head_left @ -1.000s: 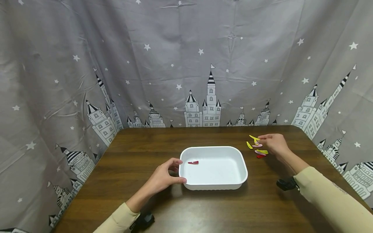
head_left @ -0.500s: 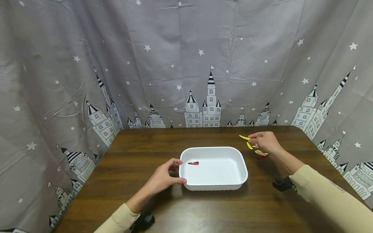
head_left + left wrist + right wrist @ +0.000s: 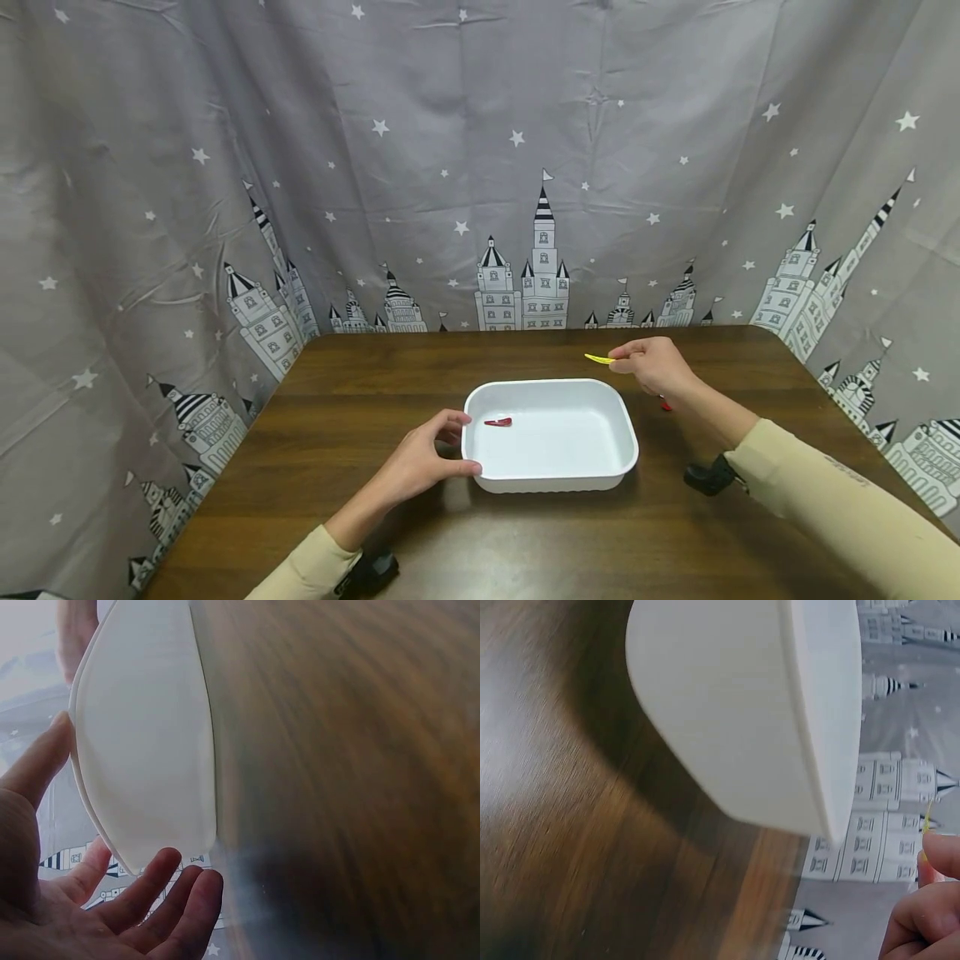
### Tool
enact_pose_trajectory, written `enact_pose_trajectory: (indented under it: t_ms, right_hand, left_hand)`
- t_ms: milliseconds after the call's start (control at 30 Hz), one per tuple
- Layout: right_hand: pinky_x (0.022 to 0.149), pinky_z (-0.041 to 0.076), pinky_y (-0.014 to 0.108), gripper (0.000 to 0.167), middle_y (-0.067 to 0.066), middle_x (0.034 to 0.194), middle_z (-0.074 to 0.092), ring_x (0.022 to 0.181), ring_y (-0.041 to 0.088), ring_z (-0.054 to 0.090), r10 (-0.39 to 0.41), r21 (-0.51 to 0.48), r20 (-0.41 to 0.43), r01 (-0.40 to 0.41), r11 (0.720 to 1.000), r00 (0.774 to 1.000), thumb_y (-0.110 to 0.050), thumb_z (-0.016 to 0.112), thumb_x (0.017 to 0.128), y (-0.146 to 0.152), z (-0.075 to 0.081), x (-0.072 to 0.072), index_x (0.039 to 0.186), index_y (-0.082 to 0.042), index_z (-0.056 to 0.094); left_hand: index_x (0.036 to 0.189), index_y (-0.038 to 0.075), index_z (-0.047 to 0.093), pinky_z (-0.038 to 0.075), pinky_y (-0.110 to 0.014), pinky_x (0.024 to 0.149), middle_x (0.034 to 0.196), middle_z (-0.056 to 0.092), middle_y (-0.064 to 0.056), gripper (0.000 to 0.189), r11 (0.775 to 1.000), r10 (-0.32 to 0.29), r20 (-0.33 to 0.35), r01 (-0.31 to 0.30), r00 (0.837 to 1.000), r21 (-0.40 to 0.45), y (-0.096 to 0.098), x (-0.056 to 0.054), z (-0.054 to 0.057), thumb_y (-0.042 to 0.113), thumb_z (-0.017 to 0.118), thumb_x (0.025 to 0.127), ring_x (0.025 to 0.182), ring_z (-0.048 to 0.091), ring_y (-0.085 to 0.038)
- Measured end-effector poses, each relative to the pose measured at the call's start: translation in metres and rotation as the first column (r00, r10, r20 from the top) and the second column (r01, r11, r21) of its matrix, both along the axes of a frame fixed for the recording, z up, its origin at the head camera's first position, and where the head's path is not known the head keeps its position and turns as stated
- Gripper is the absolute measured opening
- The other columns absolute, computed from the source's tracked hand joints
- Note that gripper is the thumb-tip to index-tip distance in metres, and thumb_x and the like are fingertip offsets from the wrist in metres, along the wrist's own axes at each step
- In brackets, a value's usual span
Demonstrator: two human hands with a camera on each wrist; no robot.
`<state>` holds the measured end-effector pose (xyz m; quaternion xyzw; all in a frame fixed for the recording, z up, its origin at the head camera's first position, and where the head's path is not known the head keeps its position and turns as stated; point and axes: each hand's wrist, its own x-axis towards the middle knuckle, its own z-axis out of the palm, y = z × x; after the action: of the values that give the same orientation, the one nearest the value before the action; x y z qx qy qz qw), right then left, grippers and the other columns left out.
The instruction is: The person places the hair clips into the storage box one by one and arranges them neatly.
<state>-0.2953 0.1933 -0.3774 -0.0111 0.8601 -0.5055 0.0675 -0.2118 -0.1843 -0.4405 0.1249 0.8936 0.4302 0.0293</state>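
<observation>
My left hand (image 3: 423, 457) holds the left end of a white plastic tray (image 3: 555, 484), with the thumb on the near corner of its rim and the fingers around the far-left side. A dark red snap hair clip (image 3: 498, 422) lies inside, towards the left. Beyond the tray's far-right corner, my right hand (image 3: 654, 367) pinches a yellow hair clip (image 3: 599, 359) between thumb and fingertips, its free end pointing left. The right wrist view catches only a sliver of that yellow clip, beside the right hand (image 3: 930, 900).
A bit of a red clip (image 3: 665, 404) shows under the right forearm, which hides the other clips there. The tray stands on a dark brown wooden table (image 3: 375, 367). A grey curtain (image 3: 420, 183) with castles and stars hangs behind the table's far edge.
My right hand has lifted the yellow hair clip from the clip pile and moved left with it towards the tray. The left hand and the tray have stayed in place.
</observation>
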Motion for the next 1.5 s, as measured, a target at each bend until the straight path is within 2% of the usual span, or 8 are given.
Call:
enact_pose_trajectory:
  t_ms: [233, 300, 333, 467, 533, 567, 667, 1500]
  right_hand:
    - [0.043, 0.024, 0.031, 0.024, -0.005, 0.058, 0.046, 0.042, 0.011, 0.028, 0.020, 0.015, 0.015, -0.020, 1.000, 1.000, -0.011, 0.063, 0.096, -0.019, 0.005, 0.005, 0.117, -0.002, 0.069]
    - [0.065, 0.049, 0.039, 0.024, -0.003, 0.055, 0.041, 0.042, 0.012, 0.030, 0.027, 0.019, 0.011, -0.027, 0.999, 1.000, -0.011, 0.065, 0.096, -0.023, 0.006, 0.006, 0.117, -0.001, 0.069]
    - [0.087, 0.046, 0.049, 0.024, -0.002, 0.054, 0.041, 0.041, 0.012, 0.031, 0.031, 0.021, 0.006, -0.031, 0.999, 0.999, -0.011, 0.065, 0.096, -0.025, 0.006, 0.006, 0.117, -0.001, 0.069]
    - [0.090, 0.048, 0.046, 0.025, 0.001, 0.065, 0.057, 0.042, 0.012, 0.032, 0.037, 0.034, -0.010, -0.037, 0.999, 0.999, -0.013, 0.069, 0.094, -0.034, 0.006, 0.008, 0.116, -0.002, 0.071]
    - [0.048, 0.036, 0.031, 0.024, 0.007, 0.084, 0.067, 0.042, 0.011, 0.031, 0.044, 0.036, -0.006, -0.044, 0.998, 0.999, -0.013, 0.070, 0.094, -0.038, 0.004, 0.008, 0.115, -0.004, 0.072]
    - [0.043, 0.027, 0.028, 0.024, 0.009, 0.093, 0.069, 0.042, 0.011, 0.030, 0.047, 0.034, -0.002, -0.047, 0.998, 0.999, -0.013, 0.070, 0.093, -0.041, 0.004, 0.008, 0.115, -0.004, 0.073]
    - [0.042, 0.027, 0.025, 0.023, 0.014, 0.108, 0.069, 0.042, 0.012, 0.029, 0.048, 0.013, 0.015, -0.049, 0.999, 0.999, -0.012, 0.071, 0.092, -0.048, 0.001, 0.008, 0.114, -0.005, 0.073]
    - [0.041, 0.022, 0.025, 0.015, 0.010, 0.105, 0.072, 0.041, 0.012, 0.025, 0.074, -0.039, 0.062, -0.071, 0.997, 0.995, -0.008, 0.074, 0.088, -0.095, -0.025, 0.015, 0.103, -0.007, 0.076]
  left_hand:
    - [0.128, 0.015, 0.060, 0.050, -0.047, 0.091, 0.112, 0.070, -0.006, 0.066, 1.000, 0.003, -0.006, -0.003, 1.000, -0.005, 0.000, 0.000, -0.001, 0.034, 0.091, 0.072, 0.105, 0.065, -0.020]
    - [0.128, 0.016, 0.060, 0.050, -0.048, 0.091, 0.112, 0.070, -0.006, 0.066, 1.000, 0.004, -0.006, -0.004, 1.000, -0.005, -0.001, 0.000, -0.001, 0.034, 0.091, 0.072, 0.105, 0.066, -0.020]
    - [0.128, 0.016, 0.060, 0.050, -0.048, 0.091, 0.112, 0.070, -0.006, 0.067, 1.000, 0.004, -0.006, -0.004, 1.000, -0.004, -0.001, 0.000, -0.001, 0.034, 0.091, 0.072, 0.106, 0.066, -0.020]
    - [0.130, 0.016, 0.060, 0.050, -0.048, 0.091, 0.115, 0.070, -0.005, 0.068, 1.000, 0.004, -0.008, -0.004, 1.000, 0.002, -0.001, 0.000, 0.000, 0.035, 0.091, 0.072, 0.107, 0.066, -0.021]
    - [0.131, 0.016, 0.059, 0.050, -0.047, 0.091, 0.116, 0.070, -0.005, 0.069, 1.000, 0.004, -0.011, -0.004, 1.000, 0.003, -0.001, 0.000, 0.000, 0.034, 0.091, 0.072, 0.107, 0.066, -0.021]
    - [0.132, 0.016, 0.059, 0.050, -0.046, 0.090, 0.116, 0.070, -0.005, 0.070, 1.000, 0.004, -0.012, -0.004, 1.000, 0.002, 0.000, 0.000, 0.000, 0.034, 0.091, 0.072, 0.107, 0.066, -0.021]
    - [0.133, 0.016, 0.059, 0.050, -0.045, 0.090, 0.117, 0.070, -0.005, 0.072, 1.000, 0.007, -0.018, -0.007, 1.000, -0.001, 0.000, 0.000, -0.001, 0.034, 0.091, 0.072, 0.107, 0.066, -0.021]
    - [0.124, 0.013, 0.066, 0.050, -0.043, 0.091, 0.113, 0.073, -0.004, 0.066, 0.999, 0.034, -0.077, -0.032, 0.996, 0.019, 0.002, 0.004, 0.001, 0.034, 0.093, 0.068, 0.103, 0.069, -0.018]
